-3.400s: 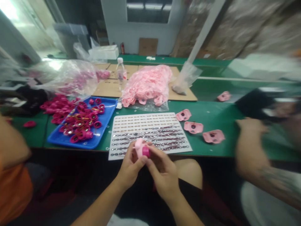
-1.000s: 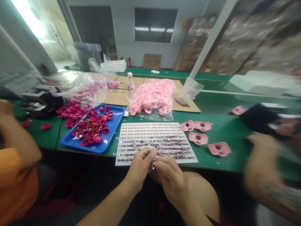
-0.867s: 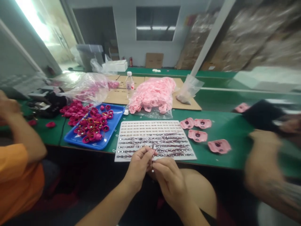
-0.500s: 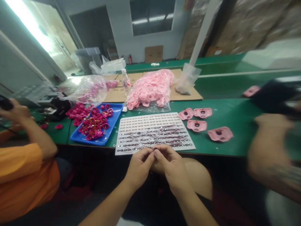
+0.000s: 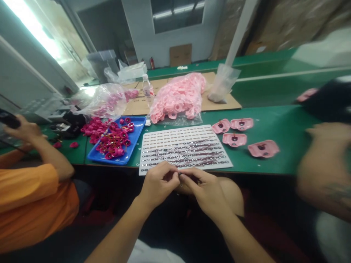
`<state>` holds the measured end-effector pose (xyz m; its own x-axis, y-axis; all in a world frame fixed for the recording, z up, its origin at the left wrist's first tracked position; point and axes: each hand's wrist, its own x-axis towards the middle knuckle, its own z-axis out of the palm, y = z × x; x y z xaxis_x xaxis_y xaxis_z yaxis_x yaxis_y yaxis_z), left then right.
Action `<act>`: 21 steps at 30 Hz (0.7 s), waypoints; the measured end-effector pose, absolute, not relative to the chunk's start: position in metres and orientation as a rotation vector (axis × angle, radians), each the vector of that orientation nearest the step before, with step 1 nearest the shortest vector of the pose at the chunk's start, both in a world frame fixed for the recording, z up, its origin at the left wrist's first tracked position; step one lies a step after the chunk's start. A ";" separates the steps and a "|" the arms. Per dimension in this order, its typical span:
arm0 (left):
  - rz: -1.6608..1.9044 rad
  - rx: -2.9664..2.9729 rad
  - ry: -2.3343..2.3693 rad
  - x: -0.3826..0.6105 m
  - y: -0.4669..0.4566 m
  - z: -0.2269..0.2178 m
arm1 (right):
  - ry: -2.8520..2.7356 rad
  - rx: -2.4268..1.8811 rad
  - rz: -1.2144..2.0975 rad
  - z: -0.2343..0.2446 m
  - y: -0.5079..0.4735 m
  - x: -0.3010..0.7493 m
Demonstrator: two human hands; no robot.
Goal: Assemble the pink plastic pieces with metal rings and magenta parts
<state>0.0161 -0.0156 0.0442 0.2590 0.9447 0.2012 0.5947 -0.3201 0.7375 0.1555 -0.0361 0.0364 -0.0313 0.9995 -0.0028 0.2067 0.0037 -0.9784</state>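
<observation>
My left hand [image 5: 160, 184] and my right hand [image 5: 204, 187] meet just above the front edge of a white perforated sheet [image 5: 211, 165]. Between their fingertips they pinch a tiny metallic part [image 5: 179, 174], too small to make out and mostly hidden by my fingers. The sheet carries many rows of small metal pieces, with loose thin wires tangled across its middle. Several pink moulded pieces with dark centres [image 5: 234, 139] lie on the green bench to the right of the sheet, beyond the reach of my fingertips.
A blue tray [image 5: 134, 134] of magenta parts stands left of the sheet. Behind are a bulging bag of pink pieces [image 5: 177, 98] and a water bottle [image 5: 148, 91] on cardboard. A co-worker's orange sleeve [image 5: 27, 197] shows left, another person's blurred hand [image 5: 323, 164] right.
The pink piece with its magenta part has left my hands, and a fourth pink piece now lies on the bench. My fingertips have come together over the sheet's front edge, and the view has tilted.
</observation>
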 end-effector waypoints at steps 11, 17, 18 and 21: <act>0.731 1.123 1.042 -0.031 -0.015 -0.003 | -1.590 -1.209 1.196 -0.008 -0.063 0.111; 0.777 1.105 1.401 -0.085 -0.028 -0.050 | -1.675 -1.591 0.847 -0.067 -0.073 0.107; 0.794 1.091 1.433 -0.090 -0.029 -0.058 | -1.671 -1.644 0.762 -0.077 -0.071 0.102; 0.855 1.083 1.514 -0.101 -0.033 -0.071 | -1.827 -1.485 0.812 -0.097 -0.066 0.073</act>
